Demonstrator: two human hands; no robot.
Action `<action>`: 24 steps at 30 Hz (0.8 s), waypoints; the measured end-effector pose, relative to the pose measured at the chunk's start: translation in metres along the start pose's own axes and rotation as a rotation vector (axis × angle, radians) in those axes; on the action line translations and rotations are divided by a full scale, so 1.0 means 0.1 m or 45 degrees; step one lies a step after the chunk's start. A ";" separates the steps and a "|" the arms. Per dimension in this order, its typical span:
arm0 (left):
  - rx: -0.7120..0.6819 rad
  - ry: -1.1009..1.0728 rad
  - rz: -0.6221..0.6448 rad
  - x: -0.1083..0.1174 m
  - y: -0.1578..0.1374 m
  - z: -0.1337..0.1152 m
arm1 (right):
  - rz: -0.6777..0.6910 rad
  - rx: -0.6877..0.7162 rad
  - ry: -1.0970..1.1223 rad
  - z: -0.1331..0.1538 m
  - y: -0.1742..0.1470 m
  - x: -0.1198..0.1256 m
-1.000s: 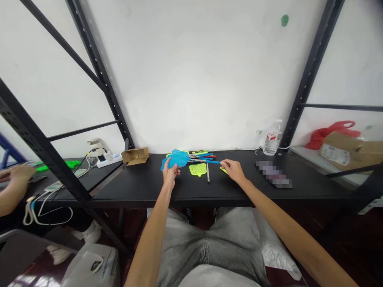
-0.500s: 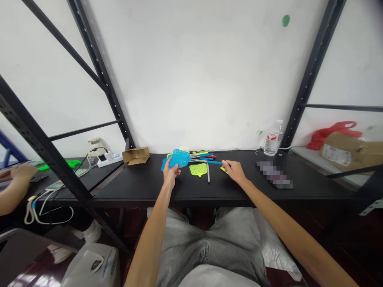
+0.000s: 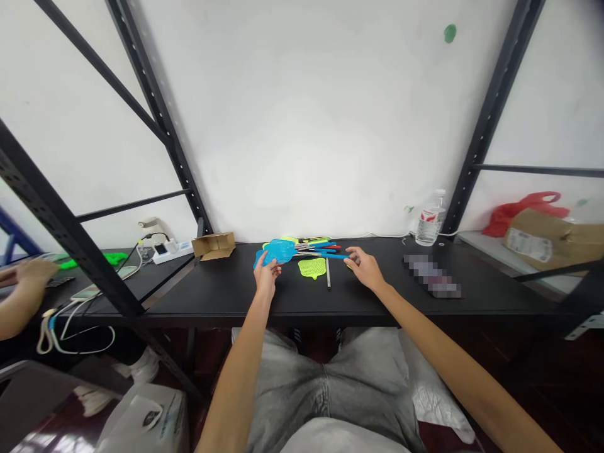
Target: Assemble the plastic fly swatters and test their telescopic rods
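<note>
A blue fly swatter point(image 3: 279, 251) with a perforated head lies over the pile of swatters on the black table, its handle pointing right. My left hand point(image 3: 267, 274) grips the lower left edge of that head. At the tip of the blue handle, my right hand point(image 3: 367, 270) has its thumb and fingers apart and holds nothing. A bit of yellow shows beneath the right fingers, mostly hidden. In front of the pile rest a yellow-green swatter head point(image 3: 312, 268) and a thin grey rod point(image 3: 329, 274).
An opened cardboard box point(image 3: 214, 246) stands at the back left, near a white power strip point(image 3: 173, 251). To the right are a water bottle point(image 3: 430, 219) and a blurred flat object point(image 3: 431, 275). Black shelf posts flank the table. Another person's hand point(image 3: 35, 274) is at far left.
The blue swatter has come down and slightly left onto the pile. My right hand has loosened its fingers from the handle end; my left hand has shifted slightly left with the head.
</note>
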State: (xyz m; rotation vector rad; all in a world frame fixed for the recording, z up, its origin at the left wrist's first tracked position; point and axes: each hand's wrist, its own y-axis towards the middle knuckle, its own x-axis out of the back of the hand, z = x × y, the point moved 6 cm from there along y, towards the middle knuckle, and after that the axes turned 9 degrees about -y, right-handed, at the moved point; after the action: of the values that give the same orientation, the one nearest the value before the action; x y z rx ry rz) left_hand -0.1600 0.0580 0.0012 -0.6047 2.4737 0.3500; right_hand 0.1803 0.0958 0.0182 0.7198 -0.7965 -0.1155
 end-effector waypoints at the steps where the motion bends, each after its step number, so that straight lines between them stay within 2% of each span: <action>1: 0.003 0.002 0.004 0.00 0.00 0.00 | -0.004 -0.006 0.009 -0.01 0.00 0.00; 16: -0.051 0.126 0.123 -0.02 0.05 0.04 | -0.013 -0.036 -0.003 -0.08 0.00 0.00; 24: -0.090 0.193 0.196 -0.05 0.02 0.04 | 0.057 0.011 -0.008 0.03 -0.02 0.03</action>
State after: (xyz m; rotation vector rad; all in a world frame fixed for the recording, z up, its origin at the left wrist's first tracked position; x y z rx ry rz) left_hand -0.1555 0.0627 0.0009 -0.4857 2.6710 0.4690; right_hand 0.1810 0.0918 0.0200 0.7096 -0.8194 -0.0739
